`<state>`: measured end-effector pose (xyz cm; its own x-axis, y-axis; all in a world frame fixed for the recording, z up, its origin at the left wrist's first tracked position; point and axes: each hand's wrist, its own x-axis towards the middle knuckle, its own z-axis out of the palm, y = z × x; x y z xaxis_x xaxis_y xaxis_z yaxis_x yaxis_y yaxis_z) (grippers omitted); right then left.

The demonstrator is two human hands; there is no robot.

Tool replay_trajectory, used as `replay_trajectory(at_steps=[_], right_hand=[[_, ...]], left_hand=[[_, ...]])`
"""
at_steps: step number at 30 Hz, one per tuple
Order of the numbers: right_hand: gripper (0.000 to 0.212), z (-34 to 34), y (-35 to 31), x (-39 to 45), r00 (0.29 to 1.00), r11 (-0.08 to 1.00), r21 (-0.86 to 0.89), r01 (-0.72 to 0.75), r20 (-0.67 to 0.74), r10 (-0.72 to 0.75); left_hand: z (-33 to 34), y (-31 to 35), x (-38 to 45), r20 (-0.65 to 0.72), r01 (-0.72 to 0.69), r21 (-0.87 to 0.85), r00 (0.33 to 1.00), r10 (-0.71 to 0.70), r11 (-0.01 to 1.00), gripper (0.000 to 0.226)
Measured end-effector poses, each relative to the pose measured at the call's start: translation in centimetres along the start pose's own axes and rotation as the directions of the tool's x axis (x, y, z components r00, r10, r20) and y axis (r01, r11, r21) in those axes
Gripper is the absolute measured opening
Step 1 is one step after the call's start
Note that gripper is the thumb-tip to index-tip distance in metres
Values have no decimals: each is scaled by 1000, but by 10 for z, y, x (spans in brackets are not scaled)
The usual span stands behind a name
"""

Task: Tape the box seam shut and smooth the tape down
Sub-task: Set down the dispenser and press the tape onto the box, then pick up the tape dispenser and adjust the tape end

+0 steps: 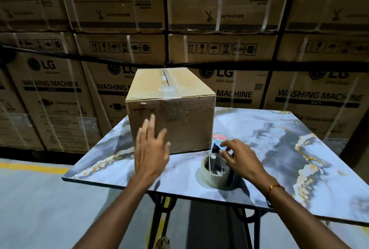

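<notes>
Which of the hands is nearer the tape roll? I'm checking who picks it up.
Right. The right hand hovers over the tape roll, fingers at its rim; the left hand is off to its left, by the box.

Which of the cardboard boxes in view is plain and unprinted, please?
The small box standing on the marble-patterned table; the big stacked cartons behind it carry printed logos and handling symbols.

A cardboard box (170, 108) sits on the marbled table (279, 148); the left hand (150, 152) spreads before it, the right hand (242, 158) over a tape roll (215, 170).
</notes>
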<state>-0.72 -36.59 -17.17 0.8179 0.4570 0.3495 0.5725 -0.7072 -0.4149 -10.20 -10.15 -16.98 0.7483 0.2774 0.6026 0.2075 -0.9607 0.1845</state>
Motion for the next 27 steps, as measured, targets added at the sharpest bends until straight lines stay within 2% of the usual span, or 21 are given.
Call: replay_trajectory(at_steps=[2,5,8,10,13,16,18,20,21,25,27], right_hand=[[24,5,8,-16,992,991,46,-123,22,122],[19,11,7,-28,965,947,190,-260,50,256],[14,15,4,-31,951,921,249,-299,0,309],[12,17,0,-34,933,891,307,-334,-25,359],[15,21,-3,-41,894,785,482,-388,-11,448],[18,18,5,-48,892,686,617,-386,61,447],[16,14,18,-54,917,776,530,-341,8,398],[20,9,32,-59,940,898,321,-301,-57,336],[27,6,37,-61,952,926,258,-277,-60,302],[60,4,56,-65,988,973,177,-148,63,139],[65,4,60,-65,984,972,197,-126,145,98]], left_hand=[[9,17,-22,152,61,-102,987,-45,993,28],[13,47,-42,390,205,-291,917,-79,934,39],[13,71,-50,571,364,-377,816,-95,852,51],[10,85,-51,618,447,-422,778,-110,789,56],[7,98,-45,600,510,-498,786,-145,701,46],[4,99,-32,582,512,-536,800,-146,671,36],[1,95,-21,584,497,-556,804,-112,667,35],[-2,91,-10,578,461,-587,814,-55,665,35],[-3,89,-4,576,439,-604,817,-16,665,36],[-3,79,20,595,311,-651,775,212,692,44],[-1,74,30,596,186,-630,738,316,754,49]])
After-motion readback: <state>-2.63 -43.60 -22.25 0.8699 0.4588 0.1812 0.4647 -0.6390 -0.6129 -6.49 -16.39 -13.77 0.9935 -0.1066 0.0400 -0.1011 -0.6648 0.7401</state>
